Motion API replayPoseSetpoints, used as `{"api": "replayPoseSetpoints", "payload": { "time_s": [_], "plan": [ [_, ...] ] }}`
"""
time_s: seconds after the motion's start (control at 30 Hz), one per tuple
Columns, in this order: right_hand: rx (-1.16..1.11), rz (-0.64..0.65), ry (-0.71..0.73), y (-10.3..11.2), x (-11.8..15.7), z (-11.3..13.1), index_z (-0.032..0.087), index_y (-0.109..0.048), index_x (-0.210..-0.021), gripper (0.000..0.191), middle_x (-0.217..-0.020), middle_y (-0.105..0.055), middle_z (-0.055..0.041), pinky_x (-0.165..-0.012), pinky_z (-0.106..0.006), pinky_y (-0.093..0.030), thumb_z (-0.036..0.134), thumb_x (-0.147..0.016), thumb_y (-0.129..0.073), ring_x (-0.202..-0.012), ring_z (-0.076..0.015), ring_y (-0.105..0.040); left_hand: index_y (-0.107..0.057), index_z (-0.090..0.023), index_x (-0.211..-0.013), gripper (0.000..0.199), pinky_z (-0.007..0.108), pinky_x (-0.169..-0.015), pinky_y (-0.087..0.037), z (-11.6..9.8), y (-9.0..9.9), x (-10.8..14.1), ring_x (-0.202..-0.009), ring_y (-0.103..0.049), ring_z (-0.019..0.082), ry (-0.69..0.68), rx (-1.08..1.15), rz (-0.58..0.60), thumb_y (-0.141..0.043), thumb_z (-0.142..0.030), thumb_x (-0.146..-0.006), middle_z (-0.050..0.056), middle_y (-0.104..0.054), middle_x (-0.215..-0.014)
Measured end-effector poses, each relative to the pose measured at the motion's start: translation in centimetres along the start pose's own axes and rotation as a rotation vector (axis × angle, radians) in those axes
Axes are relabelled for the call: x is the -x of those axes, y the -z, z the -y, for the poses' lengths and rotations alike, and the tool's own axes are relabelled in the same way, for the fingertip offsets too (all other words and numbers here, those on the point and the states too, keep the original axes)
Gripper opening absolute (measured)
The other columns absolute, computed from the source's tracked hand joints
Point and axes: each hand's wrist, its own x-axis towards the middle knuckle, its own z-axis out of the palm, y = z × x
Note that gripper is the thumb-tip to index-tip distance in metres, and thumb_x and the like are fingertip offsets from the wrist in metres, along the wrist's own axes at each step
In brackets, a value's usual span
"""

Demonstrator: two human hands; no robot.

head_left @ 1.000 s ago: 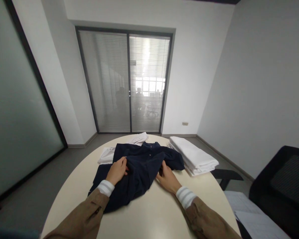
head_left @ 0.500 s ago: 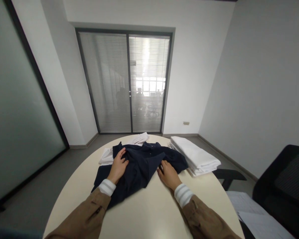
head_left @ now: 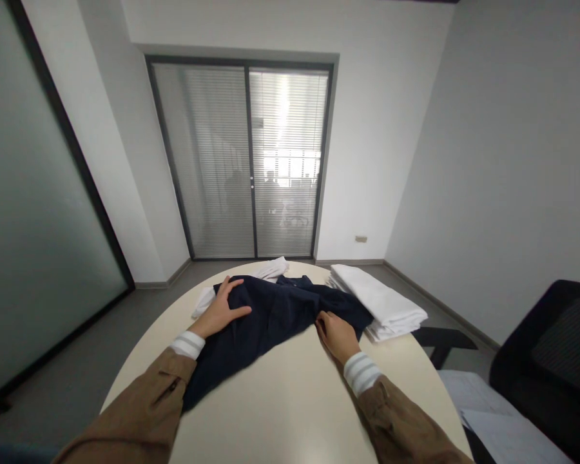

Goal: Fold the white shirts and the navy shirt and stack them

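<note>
A person's two bare hands work on a navy shirt (head_left: 265, 312), which lies bunched across the middle of a round, pale table (head_left: 280, 412). The hands are well apart. The left hand (head_left: 223, 310) lies at the shirt's left side, thumb and fingers spread wide; the right hand (head_left: 339, 336) has its fingers curled closed on the near edge. Just beyond the shirt lies a white cloth (head_left: 270, 269); to its right, beside the right hand, sits a folded white stack (head_left: 381, 299).

Watching from the room, I judge this a moment of straightening fabric. It would go best with the left palm laid flat as a light anchor, the right pinch drawing the edge gently outward, and both sides pulled evenly so that creases do not get trapped underneath. The sleeve side near the stack wants care, as a tug there could nudge the pile.

The right fingertips are turned out of sight, so how much fabric they hold is unclear. Folds hide most of the shirt's front, and the left forearm covers part of the table. A chair (head_left: 555, 367) is cut off at the right
</note>
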Motion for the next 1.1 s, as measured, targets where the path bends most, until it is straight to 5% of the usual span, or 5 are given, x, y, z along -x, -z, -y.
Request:
{"api": "replayPoseSetpoints", "payload": {
  "time_s": [0.1,0.27,0.57,0.93,1.1],
  "plan": [
    [-0.091,-0.024,0.101,0.3,0.3,0.4,0.022,-0.062,-0.109,0.018,-0.097,-0.069,-0.0052,-0.071,-0.028,-0.04,0.027,-0.096,-0.051,-0.086,-0.0194,-0.066,-0.048,-0.025,-0.144,0.083,0.048,-0.12,-0.029,0.0,-1.1,1.0,-0.15,-0.023,0.034,-0.065,-0.239,0.136,-0.082,-0.028,-0.068,0.012,-0.005,-0.168],
    [-0.15,0.05,0.316,0.2,0.5,1.3,0.025,-0.067,-0.107,0.018,-0.105,-0.066,-0.0048,-0.084,-0.031,-0.039,0.029,-0.094,-0.057,-0.101,-0.0202,-0.061,-0.06,-0.019,-0.131,0.05,0.046,-0.119,-0.031,0.9,-2.2,0.6,-0.142,-0.042,0.029,-0.086,-0.344,0.15,-0.062,-0.017,-0.082,0.015,-0.039,-0.157],
    [-0.129,0.034,0.258,-0.1,0.2,1.0,0.024,-0.066,-0.114,0.023,-0.103,-0.066,-0.0054,-0.082,-0.03,-0.041,0.029,-0.096,-0.053,-0.096,-0.0195,-0.063,-0.073,-0.021,-0.109,0.033,0.039,-0.109,-0.043,0.4,-0.7,-0.8,-0.115,-0.065,0.027,-0.029,-0.246,0.055,-0.055,-0.037,-0.087,0.007,-0.074,-0.118],
    [-0.238,-0.022,0.054,0.6,-0.2,0.6,0.023,-0.064,-0.093,0.024,-0.078,-0.071,-0.0029,-0.066,-0.027,-0.038,0.032,-0.098,-0.042,-0.074,-0.0196,-0.067,-0.073,-0.014,-0.102,0.041,0.042,-0.103,-0.046,2.7,1.0,-2.3,-0.111,-0.066,0.031,0.136,-0.208,-0.223,-0.052,-0.045,-0.085,0.015,-0.074,-0.112],
    [-0.622,-0.155,-0.139,0.2,-0.9,-0.8,0.024,-0.059,-0.096,0.03,-0.071,-0.069,-0.0018,-0.065,-0.03,-0.047,0.042,-0.099,-0.035,-0.064,-0.0213,-0.067,-0.071,-0.015,-0.108,0.037,0.043,-0.105,-0.045,3.1,0.4,-1.6,-0.114,-0.065,0.029,0.149,-0.173,-0.226,-0.053,-0.039,-0.086,0.013,-0.073,-0.115]
  ]
}}
